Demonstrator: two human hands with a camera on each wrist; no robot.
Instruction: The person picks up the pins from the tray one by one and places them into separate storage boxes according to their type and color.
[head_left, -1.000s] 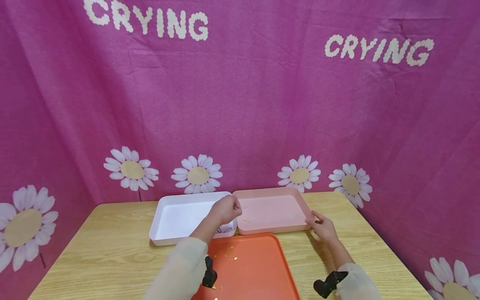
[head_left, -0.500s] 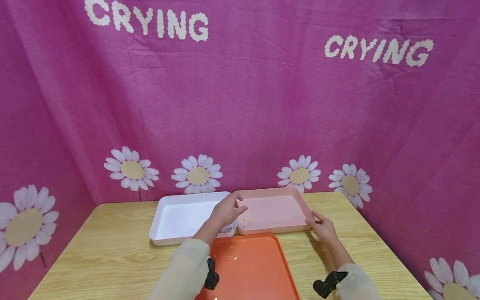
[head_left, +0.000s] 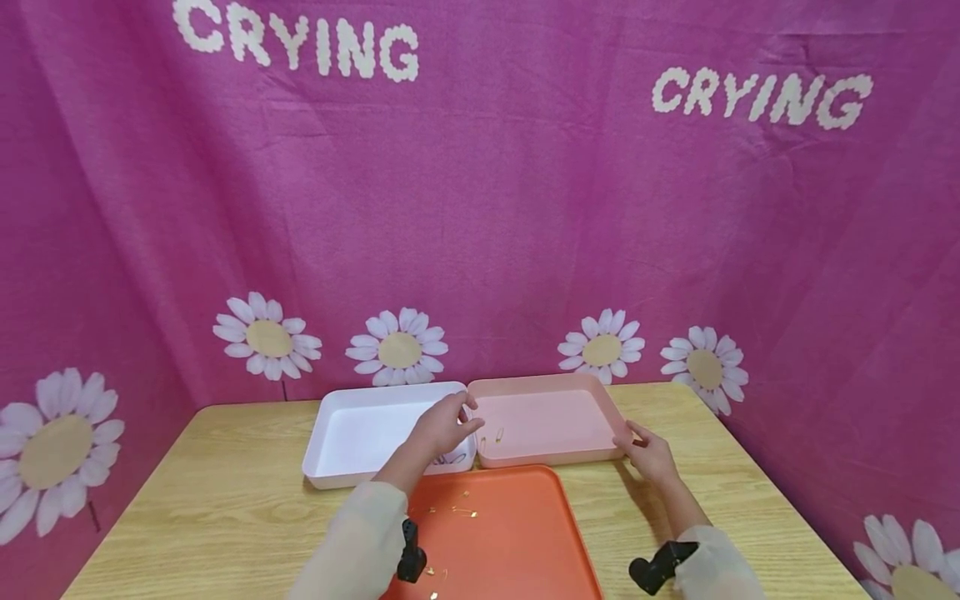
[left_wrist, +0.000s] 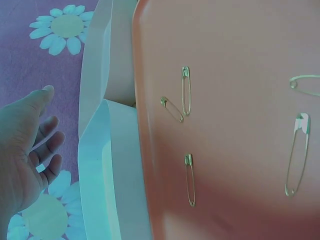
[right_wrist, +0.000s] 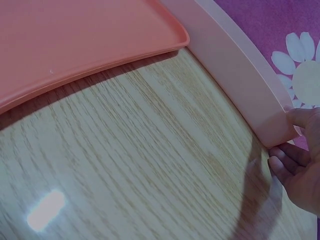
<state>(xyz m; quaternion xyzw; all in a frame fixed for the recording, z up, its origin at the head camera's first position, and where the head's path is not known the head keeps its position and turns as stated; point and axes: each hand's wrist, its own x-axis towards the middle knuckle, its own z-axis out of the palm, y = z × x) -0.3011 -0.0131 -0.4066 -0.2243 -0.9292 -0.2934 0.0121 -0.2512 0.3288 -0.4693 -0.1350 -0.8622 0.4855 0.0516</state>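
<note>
My left hand (head_left: pixel 442 427) hovers over the seam between the white tray (head_left: pixel 318 446) and the pink tray (head_left: pixel 555 417). Its thumb and fingers are spread apart with nothing between them, as the left wrist view also shows. Two gold safety pins (head_left: pixel 499 435) lie in the near left corner of the pink tray. My right hand (head_left: pixel 649 457) grips that tray's near right corner, thumb at the rim and fingers low on the outer wall (right_wrist: pixel 250 95). On the orange tray (head_left: pixel 517 542) in front lie several more gold safety pins (left_wrist: pixel 187 92), well apart from each other.
Small dark looped pieces (head_left: pixel 452 458) lie in the near right corner of the white tray, partly hidden by my left arm. All the trays stand on a wooden table (head_left: pixel 202 500). A magenta curtain (head_left: pixel 510 208) with daisies hangs close behind and at both sides.
My left hand has let go of a safety pin over the pink tray, its fingers have spread, and it has drawn back slightly left. The right hand has stayed at the tray corner.
</note>
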